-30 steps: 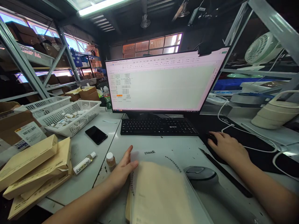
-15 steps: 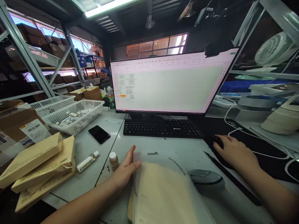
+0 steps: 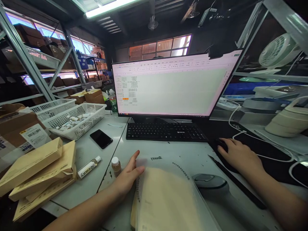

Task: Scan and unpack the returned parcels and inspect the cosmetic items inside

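Evidently, a pale table (image 3: 192, 153) is lit by a tube light (image 3: 108, 8), with metal shelving (image 3: 26, 54) seen at the left. A monitor (image 3: 173, 89) is fronted by a black keyboard (image 3: 163, 131). Nearer, a frosted bag (image 3: 168, 192) is placed between the hands, its left edge pinched between the thumb and fingers of the left hand (image 3: 128, 176). The right hand (image 3: 238, 155) is curved over a dark mouse (image 3: 222, 145) on a black mat (image 3: 274, 168). The bag's lower end is cut off; its cream contents are veiled by the film, and the left fingers are partly hidden.
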`<state>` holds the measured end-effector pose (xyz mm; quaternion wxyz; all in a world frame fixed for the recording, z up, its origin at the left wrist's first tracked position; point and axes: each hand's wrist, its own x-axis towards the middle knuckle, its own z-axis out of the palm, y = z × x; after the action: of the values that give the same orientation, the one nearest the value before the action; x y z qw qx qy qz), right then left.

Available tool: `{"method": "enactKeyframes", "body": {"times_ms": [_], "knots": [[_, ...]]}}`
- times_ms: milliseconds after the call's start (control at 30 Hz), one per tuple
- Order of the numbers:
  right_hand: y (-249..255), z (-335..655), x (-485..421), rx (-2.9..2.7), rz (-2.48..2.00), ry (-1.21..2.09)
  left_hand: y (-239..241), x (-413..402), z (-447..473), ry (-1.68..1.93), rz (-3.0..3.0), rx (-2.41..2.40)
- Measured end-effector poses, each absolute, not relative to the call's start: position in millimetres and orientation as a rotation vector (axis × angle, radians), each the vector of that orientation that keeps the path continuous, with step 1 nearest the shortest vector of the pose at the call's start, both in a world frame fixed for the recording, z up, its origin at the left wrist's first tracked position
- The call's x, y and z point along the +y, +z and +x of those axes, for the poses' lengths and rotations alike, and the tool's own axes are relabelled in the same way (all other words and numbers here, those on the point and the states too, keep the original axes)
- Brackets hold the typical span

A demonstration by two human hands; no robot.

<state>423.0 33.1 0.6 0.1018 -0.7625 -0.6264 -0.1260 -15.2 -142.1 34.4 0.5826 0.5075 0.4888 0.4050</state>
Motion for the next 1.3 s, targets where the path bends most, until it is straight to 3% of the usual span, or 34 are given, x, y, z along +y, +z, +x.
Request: {"method": "enactKeyframes", "body": {"times_ms": [667,867,1000,1100,1200,1300], "knots": [[4,419,29,-1.835,-2.239,-0.372,29,-142,-15,1.017,1.32,1.143],[4,419,30,-1.839,-2.245,-0.357,14,-153,-24,1.77,1.92,1.113],[5,419,29,-1.838,-2.253,-0.345,38,-146,-49,2.117,1.995,1.485],[6,418,28,-1.844,-2.25,-0.341,62,-134,-71,1.748,1.838,1.719],[7,417,27,-1.847,-2.243,-0.346,74,-127,-87,1.277,1.676,1.676],[8,417,27,-1.847,-2.238,-0.35,78,-128,-96,1.037,1.595,1.555]]}}
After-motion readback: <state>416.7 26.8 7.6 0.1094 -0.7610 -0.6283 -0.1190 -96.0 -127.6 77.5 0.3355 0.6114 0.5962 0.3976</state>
